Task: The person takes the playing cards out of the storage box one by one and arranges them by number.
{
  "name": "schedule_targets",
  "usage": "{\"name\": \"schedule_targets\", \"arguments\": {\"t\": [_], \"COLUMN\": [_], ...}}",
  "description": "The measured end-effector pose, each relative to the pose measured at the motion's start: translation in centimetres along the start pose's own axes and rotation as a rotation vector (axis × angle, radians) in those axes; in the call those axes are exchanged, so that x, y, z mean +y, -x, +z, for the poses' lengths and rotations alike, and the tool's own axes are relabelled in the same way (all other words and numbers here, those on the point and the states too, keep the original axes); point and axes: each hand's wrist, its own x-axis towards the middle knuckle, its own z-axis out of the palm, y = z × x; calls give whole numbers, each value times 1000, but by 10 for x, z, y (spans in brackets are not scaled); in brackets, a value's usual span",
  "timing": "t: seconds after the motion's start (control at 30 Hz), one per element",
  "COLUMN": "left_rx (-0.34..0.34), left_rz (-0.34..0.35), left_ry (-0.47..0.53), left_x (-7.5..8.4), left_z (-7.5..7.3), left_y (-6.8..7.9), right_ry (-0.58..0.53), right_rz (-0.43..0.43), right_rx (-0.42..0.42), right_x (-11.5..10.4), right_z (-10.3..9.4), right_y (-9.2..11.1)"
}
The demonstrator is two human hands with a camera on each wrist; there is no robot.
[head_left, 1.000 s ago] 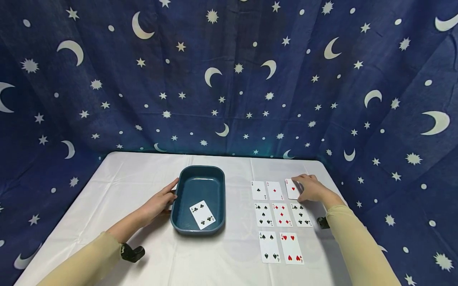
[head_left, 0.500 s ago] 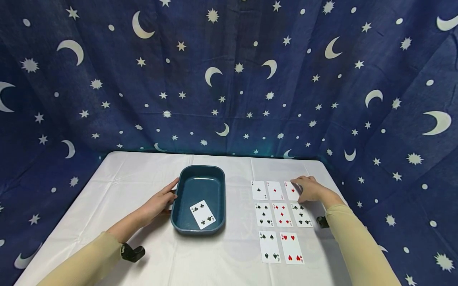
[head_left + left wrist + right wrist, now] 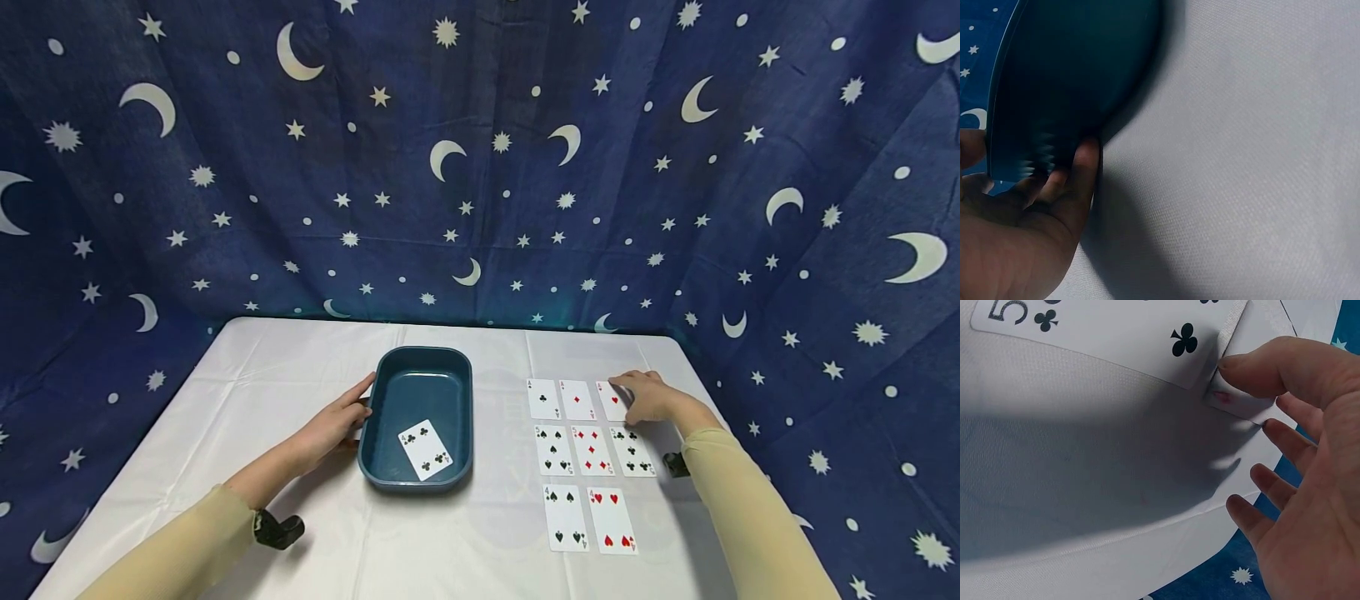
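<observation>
My right hand [image 3: 656, 398] holds the ace of hearts [image 3: 608, 403] by its edges, at the right end of the back row of cards. In the right wrist view the thumb lies along one edge of that card; the other fingers spread beyond it. My left hand [image 3: 333, 425] touches the left side of a dark teal tray [image 3: 367, 450], fingertips against its outer wall. A four of clubs [image 3: 424, 450] lies tilted inside the tray. Left of the ace of hearts are the ace of diamonds [image 3: 577, 402] and ace of clubs [image 3: 543, 400].
The middle row has the five of spades [image 3: 554, 452], five of diamonds [image 3: 592, 452] and five of clubs [image 3: 632, 452]. In front lie the four of spades [image 3: 566, 518] and four of hearts [image 3: 612, 522]. A starry blue curtain [image 3: 480, 167] surrounds the white-covered table [image 3: 495, 550].
The ace of hearts has shifted slightly toward me and left, into line with the other aces, with my right hand on it. My left hand and the tray stay put.
</observation>
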Motion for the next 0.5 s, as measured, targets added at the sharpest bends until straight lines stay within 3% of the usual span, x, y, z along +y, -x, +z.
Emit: {"name": "schedule_targets", "arguments": {"t": [0.17, 0.5], "left_rx": [2, -1], "left_rz": [-4, -3], "left_ry": [-5, 15], "left_x": [-1, -1], "left_z": [0, 0], "left_y": [-1, -1], "right_ry": [-17, -36], "right_rz": [-20, -120], "right_rx": [25, 161], "right_x": [2, -5], "right_z": [-2, -9], "right_y": [1, 1]}}
